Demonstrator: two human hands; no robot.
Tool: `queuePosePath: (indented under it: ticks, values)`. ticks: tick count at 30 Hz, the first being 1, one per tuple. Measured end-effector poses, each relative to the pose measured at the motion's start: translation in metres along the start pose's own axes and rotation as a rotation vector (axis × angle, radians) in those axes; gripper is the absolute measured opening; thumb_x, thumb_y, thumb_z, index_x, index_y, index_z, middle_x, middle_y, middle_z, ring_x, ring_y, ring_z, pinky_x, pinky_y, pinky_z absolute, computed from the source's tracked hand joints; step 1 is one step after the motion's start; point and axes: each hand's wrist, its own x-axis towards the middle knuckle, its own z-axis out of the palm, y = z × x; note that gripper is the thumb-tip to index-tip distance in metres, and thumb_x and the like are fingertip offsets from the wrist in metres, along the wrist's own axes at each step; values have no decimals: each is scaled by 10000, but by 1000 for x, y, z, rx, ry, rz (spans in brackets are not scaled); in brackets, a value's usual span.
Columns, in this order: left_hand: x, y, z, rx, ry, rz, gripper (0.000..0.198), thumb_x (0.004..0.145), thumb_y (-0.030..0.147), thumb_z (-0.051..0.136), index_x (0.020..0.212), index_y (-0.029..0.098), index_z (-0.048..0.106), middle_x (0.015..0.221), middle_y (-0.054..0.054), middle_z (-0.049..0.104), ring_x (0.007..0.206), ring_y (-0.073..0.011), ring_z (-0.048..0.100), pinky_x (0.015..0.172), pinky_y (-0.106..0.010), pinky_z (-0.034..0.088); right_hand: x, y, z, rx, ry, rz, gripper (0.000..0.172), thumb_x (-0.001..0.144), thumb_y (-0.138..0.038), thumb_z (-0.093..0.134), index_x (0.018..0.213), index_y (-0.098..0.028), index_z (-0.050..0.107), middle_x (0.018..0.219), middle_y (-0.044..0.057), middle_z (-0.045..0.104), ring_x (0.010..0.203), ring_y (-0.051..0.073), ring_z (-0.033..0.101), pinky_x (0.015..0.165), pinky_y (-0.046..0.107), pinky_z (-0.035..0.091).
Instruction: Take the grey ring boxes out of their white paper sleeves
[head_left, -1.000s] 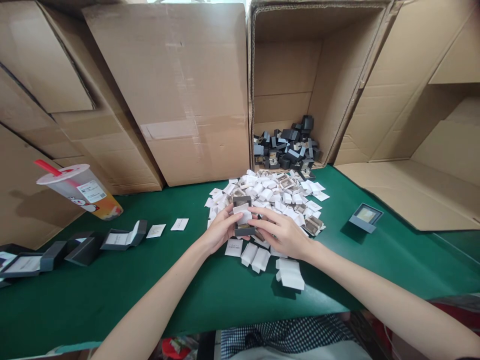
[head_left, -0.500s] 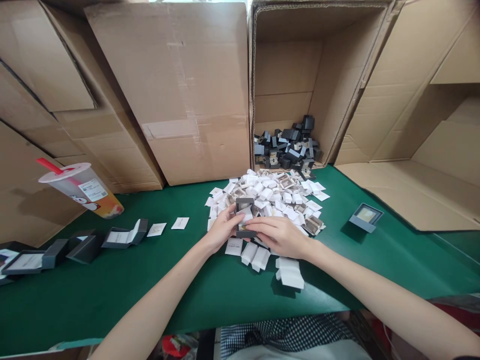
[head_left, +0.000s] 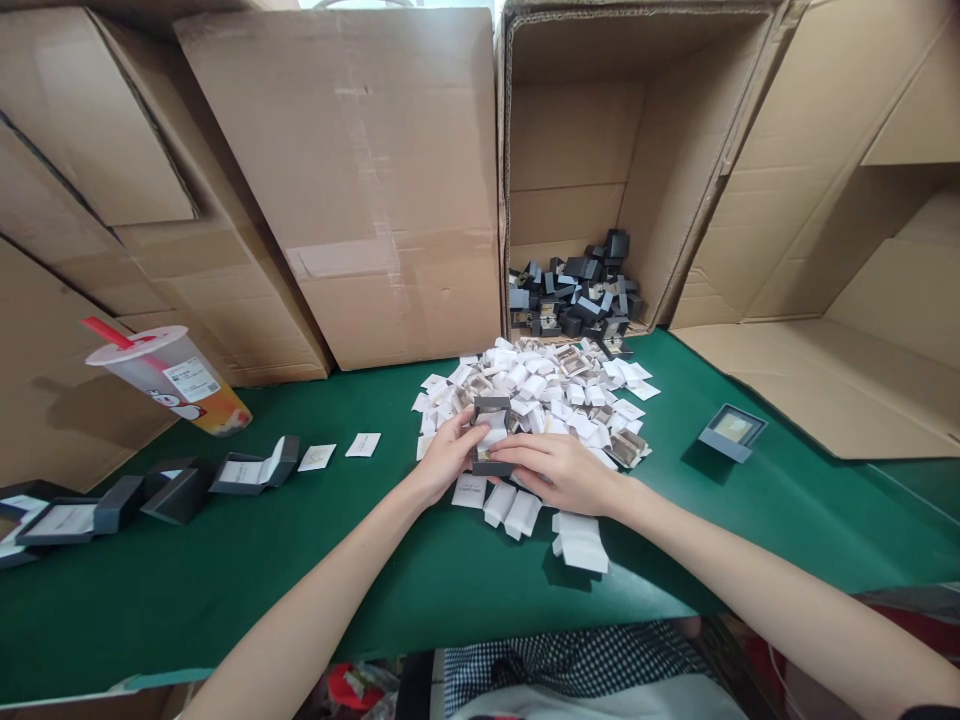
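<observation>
A small dark grey jewelry box [head_left: 491,405], its lid up and a white paper lining inside, is held over the front of a heap of folded white paper inserts [head_left: 536,385]. My left hand [head_left: 448,455] grips its left side, thumb at the white lining. On the right side, my right hand [head_left: 559,470] has its fingers closed on the lower edge of the same box. Just below both hands lie a white card [head_left: 469,490] and loose folded inserts [head_left: 514,511]. Another unfolded insert [head_left: 581,543] is nearer the table edge.
Opened dark boxes [head_left: 251,470] line the left, beside two small cards [head_left: 363,445] and a drink cup [head_left: 176,380]. A large carton [head_left: 637,130] behind holds many black boxes [head_left: 577,290]. One open box [head_left: 733,433] sits alone at right on the green table [head_left: 817,530].
Both hands stay on the box with almost no movement. The whole view has shifted very slightly.
</observation>
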Motion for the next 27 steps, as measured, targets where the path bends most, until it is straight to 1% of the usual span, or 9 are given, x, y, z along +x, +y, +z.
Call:
queuePosePath:
  ticks: [3, 7, 10, 12, 16, 19, 22, 25, 27]
  values:
    - [1, -3, -1, 31, 0, 16, 395, 801, 310, 637, 1157, 186, 521, 887, -40, 617, 589, -139, 621, 458, -289, 569, 0, 0, 1, 13, -14, -4, 302, 919, -131, 430, 1182, -183, 569, 1210, 74, 647, 1052, 177, 635, 811, 326, 565]
    - [2, -4, -2, 40, -2, 34, 338, 797, 328, 635, 1091, 190, 539, 858, -23, 605, 566, -146, 622, 433, -301, 564, 0, 0, 2, 21, -39, -3, 300, 924, -136, 422, 1182, -188, 567, 1205, 75, 645, 1037, 178, 638, 792, 327, 563]
    - [1, -3, 0, 55, 9, 26, 310, 792, 330, 638, 1054, 191, 548, 828, -8, 593, 530, -134, 605, 416, -300, 558, 0, -1, 1, 26, -46, -9, 298, 924, -137, 425, 1180, -193, 567, 1204, 74, 645, 1031, 180, 639, 797, 329, 561]
    - [0, -2, 0, 65, 17, 25, 303, 793, 331, 632, 1048, 189, 552, 825, -9, 596, 527, -132, 604, 413, -290, 554, 0, -2, 0, 37, -30, -22, 299, 924, -134, 421, 1179, -194, 566, 1204, 77, 643, 1032, 176, 640, 802, 324, 561]
    - [0, -2, 0, 74, 36, 34, 295, 795, 330, 626, 1043, 191, 550, 883, -23, 618, 567, -143, 627, 409, -276, 550, 0, -1, 0, 44, 42, -36, 290, 915, -118, 429, 1159, -183, 572, 1207, 91, 635, 1017, 171, 644, 752, 300, 569]
    - [2, -4, -1, 80, 58, 38, 318, 801, 334, 619, 1069, 184, 538, 906, -39, 643, 568, -142, 631, 418, -272, 549, -1, 1, 0, 13, 90, -36, 275, 905, -120, 442, 1130, -186, 587, 1189, 99, 639, 1003, 178, 648, 736, 307, 575]
    - [3, -5, -2, 82, 49, 51, 389, 813, 335, 607, 1155, 176, 510, 916, -63, 669, 593, -161, 651, 458, -289, 562, -1, 4, 0, -17, 147, -42, 276, 884, -91, 441, 1083, -181, 609, 1171, 114, 644, 1026, 195, 638, 762, 338, 580]
    - [3, -6, -1, 89, 22, 62, 462, 812, 336, 615, 1227, 180, 486, 1004, -98, 678, 664, -186, 673, 511, -310, 577, -2, 7, -1, -52, 175, -39, 316, 852, -34, 417, 1035, -176, 632, 1170, 117, 647, 1037, 207, 632, 777, 371, 582]
    - [3, -7, -1, 108, 27, 73, 463, 802, 340, 632, 1220, 187, 507, 1066, -109, 665, 744, -200, 678, 543, -305, 582, -2, 9, -1, -67, 163, -41, 327, 836, -12, 412, 995, -171, 649, 1171, 113, 651, 1031, 212, 634, 776, 379, 582]
